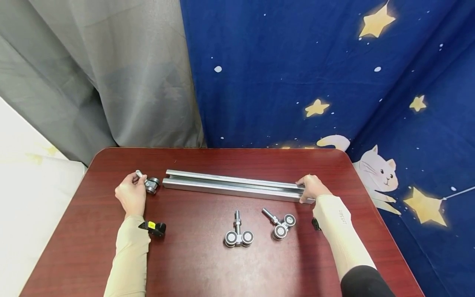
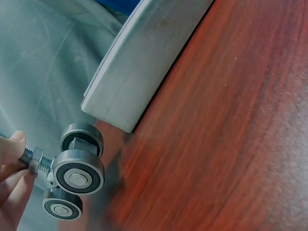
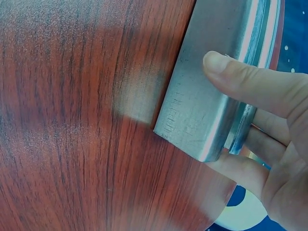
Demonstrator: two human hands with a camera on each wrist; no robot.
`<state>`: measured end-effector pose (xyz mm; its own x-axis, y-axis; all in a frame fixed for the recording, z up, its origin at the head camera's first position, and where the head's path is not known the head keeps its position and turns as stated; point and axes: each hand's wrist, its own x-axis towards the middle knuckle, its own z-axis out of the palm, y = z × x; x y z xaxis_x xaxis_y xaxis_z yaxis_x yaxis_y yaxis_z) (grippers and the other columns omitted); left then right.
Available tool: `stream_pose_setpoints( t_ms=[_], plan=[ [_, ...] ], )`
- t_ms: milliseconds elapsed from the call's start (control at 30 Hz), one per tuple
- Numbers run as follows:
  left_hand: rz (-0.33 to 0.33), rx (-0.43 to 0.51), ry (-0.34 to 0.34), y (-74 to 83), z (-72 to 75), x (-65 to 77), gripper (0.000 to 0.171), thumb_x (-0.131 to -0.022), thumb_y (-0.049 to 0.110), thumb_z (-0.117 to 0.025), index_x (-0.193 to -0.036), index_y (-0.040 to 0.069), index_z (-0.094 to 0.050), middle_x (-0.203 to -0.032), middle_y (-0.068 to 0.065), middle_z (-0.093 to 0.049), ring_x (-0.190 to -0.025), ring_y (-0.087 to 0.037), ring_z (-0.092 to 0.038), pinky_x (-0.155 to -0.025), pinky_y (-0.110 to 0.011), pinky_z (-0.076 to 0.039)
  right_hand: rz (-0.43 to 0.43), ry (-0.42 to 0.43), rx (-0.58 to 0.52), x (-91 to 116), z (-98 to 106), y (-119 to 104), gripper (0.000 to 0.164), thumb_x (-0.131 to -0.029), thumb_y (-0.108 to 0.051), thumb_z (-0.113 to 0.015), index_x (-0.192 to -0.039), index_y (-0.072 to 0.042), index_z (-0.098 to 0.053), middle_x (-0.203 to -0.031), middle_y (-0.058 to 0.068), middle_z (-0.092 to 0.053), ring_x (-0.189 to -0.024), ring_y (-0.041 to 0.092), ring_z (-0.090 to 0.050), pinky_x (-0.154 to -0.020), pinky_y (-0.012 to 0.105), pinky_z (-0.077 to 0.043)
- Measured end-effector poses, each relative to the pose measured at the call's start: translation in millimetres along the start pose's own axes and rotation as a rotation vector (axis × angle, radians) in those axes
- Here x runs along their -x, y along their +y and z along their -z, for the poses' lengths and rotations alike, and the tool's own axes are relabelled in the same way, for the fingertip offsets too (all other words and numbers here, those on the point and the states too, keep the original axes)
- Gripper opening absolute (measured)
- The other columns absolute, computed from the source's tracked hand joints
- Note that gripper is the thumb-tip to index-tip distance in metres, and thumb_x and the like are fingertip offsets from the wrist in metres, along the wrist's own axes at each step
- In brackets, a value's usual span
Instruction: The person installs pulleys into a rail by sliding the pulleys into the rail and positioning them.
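Observation:
My left hand (image 1: 132,193) pinches the threaded bolt of a roller trolley (image 2: 78,174), whose bearing wheels point toward the left end of a metal channel rail (image 1: 230,184). A small gap separates wheels and rail in the head view. The rail lies across the table with its slot facing up. At its right end my right hand (image 1: 313,187) grips it, the thumb on the near side wall and the fingers over the far side, as the right wrist view shows. The left fingertips are partly cut off in the left wrist view.
Two more roller trolleys lie in front of the rail: one near the middle (image 1: 238,235), the other farther right (image 1: 281,226). They rest on a reddish wooden table (image 1: 200,264). A grey curtain (image 1: 148,74) and a blue starry curtain (image 1: 267,74) hang behind it.

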<state>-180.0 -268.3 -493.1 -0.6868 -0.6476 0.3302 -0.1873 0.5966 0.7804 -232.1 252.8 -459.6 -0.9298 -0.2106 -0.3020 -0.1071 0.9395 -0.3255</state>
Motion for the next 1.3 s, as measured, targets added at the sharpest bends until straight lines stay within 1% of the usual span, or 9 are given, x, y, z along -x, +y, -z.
stream_pose_setpoints(
  t_ms=[100, 267, 500, 767, 933, 1100, 1300],
  plan=[
    [-0.003, 0.003, 0.003, 0.6, -2.2, -3.1, 0.022, -0.081, 0.011, -0.068, -0.098, -0.001, -0.068, -0.091, -0.017, -0.068, -0.084, -0.029, -0.066, -0.078, -0.037, -0.049, 0.000, -0.001, -0.007, -1.0, -1.0, 0.6, 0.061, -0.051, -0.004, -0.084, -0.109, -0.002, -0.066, -0.113, 0.019, -0.060, -0.103, 0.034, -0.054, -0.085, 0.046, -0.046],
    [-0.001, 0.001, -0.012, 3.3, -6.6, -7.1, 0.023, -0.082, 0.014, -0.067, -0.099, -0.002, -0.068, -0.092, -0.018, -0.068, -0.085, -0.029, -0.066, -0.080, -0.038, -0.048, -0.004, -0.003, -0.016, -1.8, -0.9, 0.8, 0.061, -0.051, -0.004, -0.085, -0.109, -0.002, -0.065, -0.114, 0.020, -0.060, -0.105, 0.035, -0.053, -0.084, 0.045, -0.047],
    [-0.004, -0.008, -0.020, 7.4, -10.9, -9.5, 0.024, -0.083, 0.015, -0.065, -0.100, -0.001, -0.068, -0.092, -0.018, -0.068, -0.085, -0.028, -0.066, -0.080, -0.038, -0.048, 0.016, 0.016, 0.000, -2.0, -0.1, 0.9, 0.061, -0.050, -0.005, -0.085, -0.108, -0.002, -0.067, -0.111, 0.019, -0.061, -0.103, 0.033, -0.054, -0.085, 0.045, -0.046],
    [-0.023, -0.008, -0.033, 9.3, -15.9, -14.0, 0.024, -0.083, 0.016, -0.066, -0.100, -0.001, -0.068, -0.091, -0.017, -0.068, -0.085, -0.028, -0.066, -0.078, -0.038, -0.049, 0.010, 0.010, -0.001, -2.5, -0.8, 0.7, 0.062, -0.049, -0.006, -0.085, -0.108, -0.003, -0.066, -0.112, 0.019, -0.061, -0.104, 0.034, -0.053, -0.086, 0.045, -0.045],
    [-0.040, -0.013, -0.047, 11.0, -20.3, -17.9, 0.024, -0.083, 0.017, -0.066, -0.100, -0.001, -0.068, -0.091, -0.018, -0.068, -0.085, -0.028, -0.066, -0.080, -0.040, -0.047, 0.009, 0.011, 0.000, -0.7, 0.3, 0.2, 0.061, -0.049, -0.005, -0.085, -0.108, -0.003, -0.066, -0.112, 0.020, -0.061, -0.103, 0.034, -0.053, -0.085, 0.045, -0.046],
    [-0.055, -0.004, -0.065, 14.4, -24.1, -17.6, 0.024, -0.083, 0.016, -0.066, -0.099, -0.001, -0.068, -0.091, -0.018, -0.068, -0.085, -0.029, -0.066, -0.081, -0.042, -0.047, 0.002, 0.002, -0.004, -0.1, 0.7, -0.1, 0.061, -0.050, -0.004, -0.085, -0.109, -0.003, -0.066, -0.113, 0.021, -0.060, -0.102, 0.034, -0.053, -0.083, 0.044, -0.046],
    [-0.051, -0.005, -0.056, 15.1, -28.6, -15.4, 0.023, -0.082, 0.016, -0.067, -0.098, -0.001, -0.068, -0.089, -0.017, -0.068, -0.083, -0.029, -0.066, -0.078, -0.040, -0.048, 0.004, 0.006, -0.001, -1.1, 0.3, 0.4, 0.062, -0.050, -0.004, -0.085, -0.109, -0.003, -0.066, -0.113, 0.021, -0.060, -0.105, 0.035, -0.053, -0.085, 0.045, -0.046]
  ],
)
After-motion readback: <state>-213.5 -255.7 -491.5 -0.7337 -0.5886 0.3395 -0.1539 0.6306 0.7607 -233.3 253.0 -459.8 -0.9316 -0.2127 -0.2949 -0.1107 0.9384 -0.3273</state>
